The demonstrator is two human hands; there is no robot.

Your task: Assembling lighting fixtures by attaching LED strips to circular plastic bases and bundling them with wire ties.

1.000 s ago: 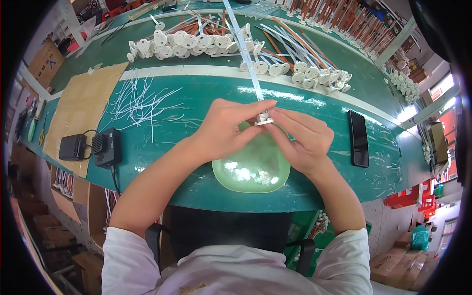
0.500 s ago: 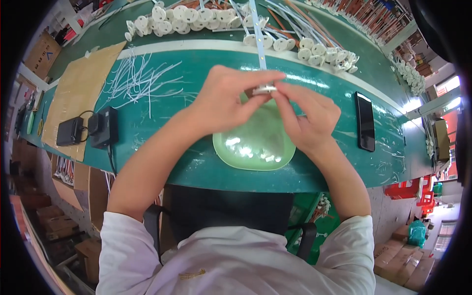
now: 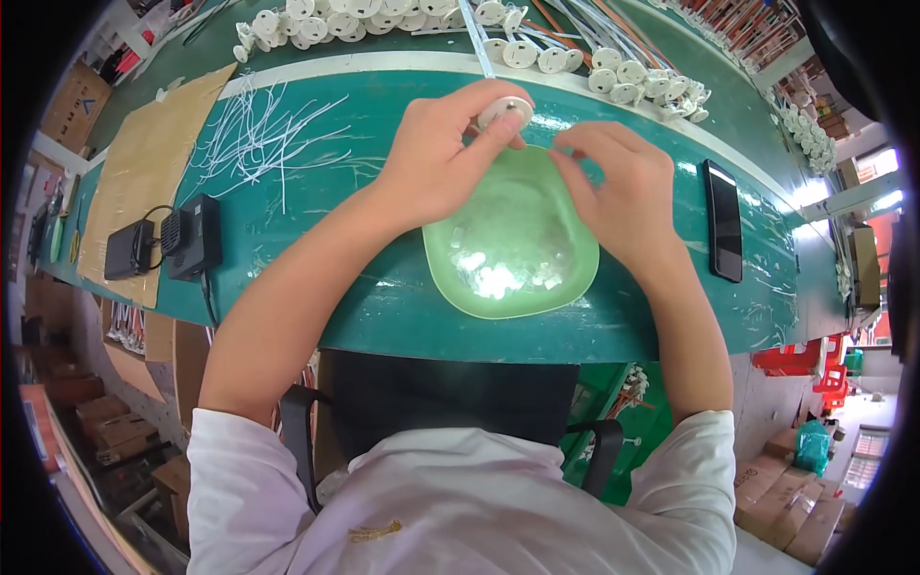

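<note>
At the left end of my green surface (image 3: pixel 278 218) lies a brown cardboard sheet (image 3: pixel 165 172), with a small black box (image 3: pixel 132 251) on its near part. A bulkier black box (image 3: pixel 195 240) stands just right of it, a cable trailing over the near edge. Behind them, toward the far edge, loose white wires (image 3: pixel 259 144) spread in a tangle. Beyond the pale rail (image 3: pixel 383 62) along the far edge, white round bases (image 3: pixel 355 17) are heaped.

My left hand (image 3: pixel 441 158) grips a white disc (image 3: pixel 506 110) between thumb and fingers, above the middle of the surface nearer the far edge; a narrow pale strip (image 3: pixel 476 43) runs away from behind my fingers, past that edge. Below, toward the near edge, sits a green dish (image 3: pixel 441 271), its bottom full of bright glints. My right hand (image 3: pixel 623 182) is apart from the disc, above the dish's right side, fingers curled and thumb close to the forefinger; I can't tell whether they pinch anything. Toward the right end lies a black phone (image 3: pixel 725 220).
</note>
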